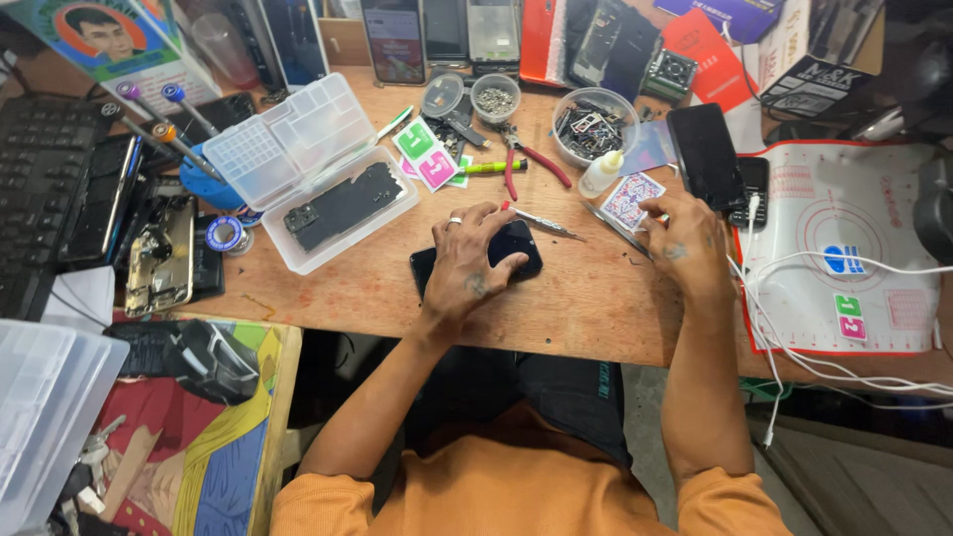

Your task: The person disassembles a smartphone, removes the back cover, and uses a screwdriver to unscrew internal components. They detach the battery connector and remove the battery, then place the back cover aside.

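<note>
My left hand [472, 263], with a ring on one finger, presses down on a black phone [516, 243] that lies flat on the wooden desk [576, 298]. Its fingers spread over the phone's middle. My right hand [685, 243] rests to the right, its fingertips at a small patterned card [627, 199] and a thin metal blade by the card's edge. Whether it grips the blade I cannot tell. Thin tweezers [541, 220] lie between the two hands, just beyond the phone.
A clear plastic box [333, 213] with an open lid holds a dark phone part at left. Red-handled pliers [526, 164], a small glue bottle [601, 174], bowls of small parts [591, 124], another black phone [705, 154] and a white mat [844, 248] with cables surround the hands.
</note>
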